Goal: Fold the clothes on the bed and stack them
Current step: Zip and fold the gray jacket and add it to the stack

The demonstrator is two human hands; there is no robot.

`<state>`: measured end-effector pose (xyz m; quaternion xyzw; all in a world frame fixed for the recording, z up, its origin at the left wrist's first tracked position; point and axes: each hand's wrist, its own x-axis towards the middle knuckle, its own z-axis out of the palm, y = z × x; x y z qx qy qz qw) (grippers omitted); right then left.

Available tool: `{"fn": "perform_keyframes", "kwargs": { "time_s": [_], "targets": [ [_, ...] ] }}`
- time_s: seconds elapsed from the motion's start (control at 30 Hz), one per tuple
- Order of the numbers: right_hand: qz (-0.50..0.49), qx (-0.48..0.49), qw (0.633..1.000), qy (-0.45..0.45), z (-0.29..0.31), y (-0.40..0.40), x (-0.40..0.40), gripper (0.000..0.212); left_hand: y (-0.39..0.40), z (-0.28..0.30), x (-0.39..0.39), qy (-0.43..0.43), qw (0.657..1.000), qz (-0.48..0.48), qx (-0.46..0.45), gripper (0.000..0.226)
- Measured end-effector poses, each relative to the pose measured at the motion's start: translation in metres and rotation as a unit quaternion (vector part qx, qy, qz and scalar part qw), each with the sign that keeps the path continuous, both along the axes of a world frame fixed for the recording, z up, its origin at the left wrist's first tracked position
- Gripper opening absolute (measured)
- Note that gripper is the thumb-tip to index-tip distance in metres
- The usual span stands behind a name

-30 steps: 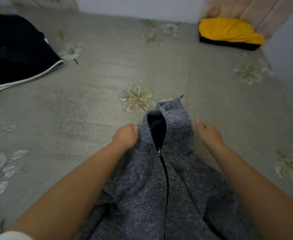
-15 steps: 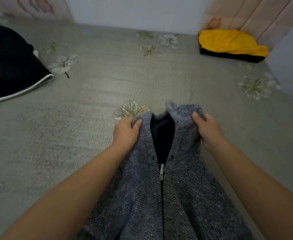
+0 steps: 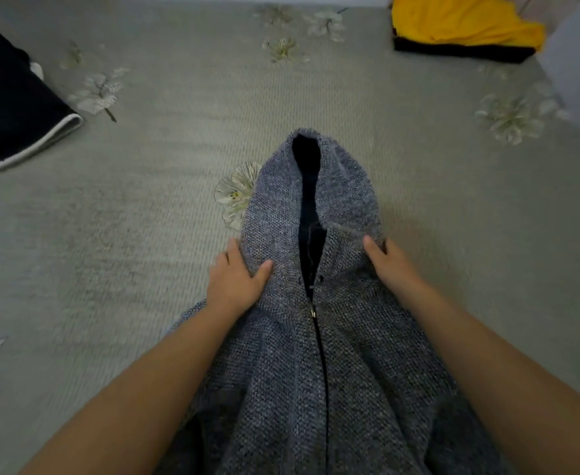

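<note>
- Grey zip hoodie (image 3: 316, 354) lying front-up at 6 o'clock on the bed (image 3: 144, 217), hood towards 12.
- Left hand (image 3: 235, 282) and right hand (image 3: 389, 265) pinching the fabric below the hood.
- Better to spread shoulders flat towards 9 and 3, zipper straight, before folding.
- Stack (image 3: 460, 29) at 1 o'clock.

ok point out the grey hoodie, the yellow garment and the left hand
grey hoodie (image 3: 350, 371), head view, on the knit chest panel right of the zip
yellow garment (image 3: 460, 24), head view, on its top fold at the far right of the bed
left hand (image 3: 235, 281), head view, on the back of the hand
</note>
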<state>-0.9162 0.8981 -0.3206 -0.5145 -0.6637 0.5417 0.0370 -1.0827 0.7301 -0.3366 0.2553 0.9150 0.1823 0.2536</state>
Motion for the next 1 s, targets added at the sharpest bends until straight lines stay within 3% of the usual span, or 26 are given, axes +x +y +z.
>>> {"fn": "perform_keyframes", "kwargs": {
  "time_s": [0.1,0.2,0.27,0.33,0.4,0.5,0.6,0.67,0.87,0.93,1.0],
  "targets": [
    [-0.050,-0.041,0.998,0.015,0.001,0.004,-0.003,0.051,0.001,0.006,-0.013,-0.158,0.978,0.117,0.063,0.059],
    [-0.070,-0.053,0.996,0.014,0.005,0.008,-0.008,0.043,0.004,0.010,-0.017,-0.171,0.979,0.091,0.062,0.041],
    [-0.023,0.014,0.999,-0.025,0.007,0.002,-0.007,0.039,0.003,0.013,-0.014,-0.085,0.994,0.048,0.056,0.035],
    [0.008,0.148,0.986,-0.077,0.010,-0.002,0.000,0.032,-0.001,0.017,-0.013,0.093,0.995,-0.028,0.012,0.035],
    [0.014,0.278,0.955,-0.105,0.019,0.001,0.005,0.025,0.003,0.024,-0.017,0.239,0.964,-0.112,-0.017,0.038],
    [0.016,0.386,0.914,-0.120,0.030,0.013,0.003,0.026,0.025,0.035,-0.024,0.314,0.934,-0.169,-0.027,0.043],
    [0.021,0.281,0.958,-0.055,0.026,0.007,0.006,0.040,0.027,0.040,-0.006,0.259,0.955,-0.106,-0.100,0.060],
    [0.050,0.200,0.976,-0.065,0.020,-0.006,0.030,0.054,0.014,0.037,0.026,0.211,0.965,-0.110,-0.109,0.072],
    [0.029,0.119,0.982,-0.146,0.026,-0.062,0.180,0.063,-0.030,0.037,0.134,0.167,0.948,-0.267,0.043,0.064],
    [0.018,0.063,0.983,-0.174,0.032,-0.086,0.232,0.062,-0.040,0.035,0.168,0.150,0.936,-0.315,0.031,0.065],
    [0.018,0.015,0.982,-0.186,0.035,-0.114,0.268,0.047,-0.048,0.030,0.198,0.136,0.922,-0.363,-0.008,0.065]
  ]
}}
